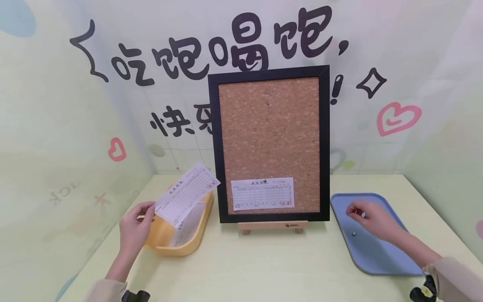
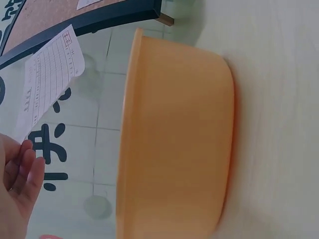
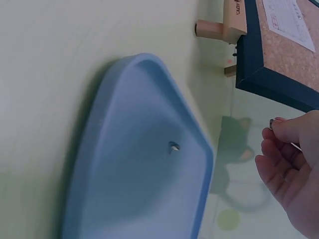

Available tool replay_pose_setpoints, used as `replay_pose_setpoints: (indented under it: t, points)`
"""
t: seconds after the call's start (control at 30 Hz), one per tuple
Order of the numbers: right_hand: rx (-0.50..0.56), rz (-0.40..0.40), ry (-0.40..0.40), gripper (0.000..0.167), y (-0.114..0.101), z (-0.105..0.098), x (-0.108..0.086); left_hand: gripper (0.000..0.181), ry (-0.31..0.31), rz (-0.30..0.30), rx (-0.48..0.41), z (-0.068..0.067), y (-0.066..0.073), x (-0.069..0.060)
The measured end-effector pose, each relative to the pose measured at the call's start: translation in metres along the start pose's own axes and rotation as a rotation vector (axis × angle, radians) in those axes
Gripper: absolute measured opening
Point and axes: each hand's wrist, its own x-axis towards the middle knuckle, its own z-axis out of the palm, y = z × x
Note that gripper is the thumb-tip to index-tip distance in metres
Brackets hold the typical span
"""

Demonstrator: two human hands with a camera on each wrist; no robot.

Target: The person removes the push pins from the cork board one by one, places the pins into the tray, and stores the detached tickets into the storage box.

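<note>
Item: a left hand (image 1: 136,226), which we list left of the cork board, thumb and fingertips pinched on the near end of a white rectangular paper slip printed with ruled lines (image 1: 185,195). The slip slants up toward the board's left edge; whether it touches the frame we cannot tell.

Item: an orange-yellow plastic bin with rounded corners (image 1: 181,251), left of the board and below the slip, with more printed white paper (image 1: 190,224) inside.

Item: the cork board with a black rectangular frame (image 1: 269,134), upright on a pale wooden stand (image 1: 273,225). We note a second printed white slip (image 1: 262,199) on its lower cork, with a small metallic pin (image 1: 264,180) at the top edge.

Item: a blue shallow plastic tray (image 1: 377,256), right of the board, with one small silvery pin (image 1: 353,234) lying in it.

Item: a right hand (image 1: 371,218), right of the board and above the tray, thumb and forefinger pinching a tiny dark metallic piece (image 3: 271,124), the remaining fingers loosely bent.
</note>
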Motion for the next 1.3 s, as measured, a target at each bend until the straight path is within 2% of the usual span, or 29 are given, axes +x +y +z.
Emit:
replay_pose_setpoints:
  t: [0.13,0.23,0.37,0.5,0.67,0.73,1.07,1.2,1.3]
  points:
    - [0.06,0.016,-0.009,0.016,0.003,0.006,-0.01,0.011,0.012,-0.039,-0.014,-0.003,-0.006,-0.008]
    - [0.102,0.031,-0.018,0.016,0.004,0.009,-0.018,0.011,0.002,-0.085,0.045,-0.004,-0.009,-0.01]
    - [0.108,0.042,-0.006,0.018,0.007,0.011,-0.025,0.011,0.001,-0.124,0.084,-0.004,-0.011,-0.006]
    - [0.094,0.033,0.002,0.019,0.011,0.013,-0.028,0.011,0.017,-0.127,0.12,-0.001,-0.017,-0.003]
    - [0.086,0.002,0.013,0.02,0.018,0.019,-0.033,0.012,0.072,-0.171,0.225,0.003,-0.019,-0.008]
    - [0.078,-0.002,0.017,0.021,0.02,0.02,-0.035,0.013,0.072,-0.19,0.242,0.005,-0.018,-0.01]
    - [0.122,-0.004,0.024,0.02,0.028,0.023,-0.044,0.016,-0.029,-0.28,0.283,0.013,-0.014,-0.022]
    - [0.101,0.002,0.016,0.02,0.031,0.024,-0.047,0.016,-0.057,-0.289,0.271,0.016,-0.015,-0.025]
    - [0.075,0.007,0.021,0.021,0.033,0.025,-0.05,0.016,-0.106,-0.291,0.271,0.02,-0.015,-0.028]
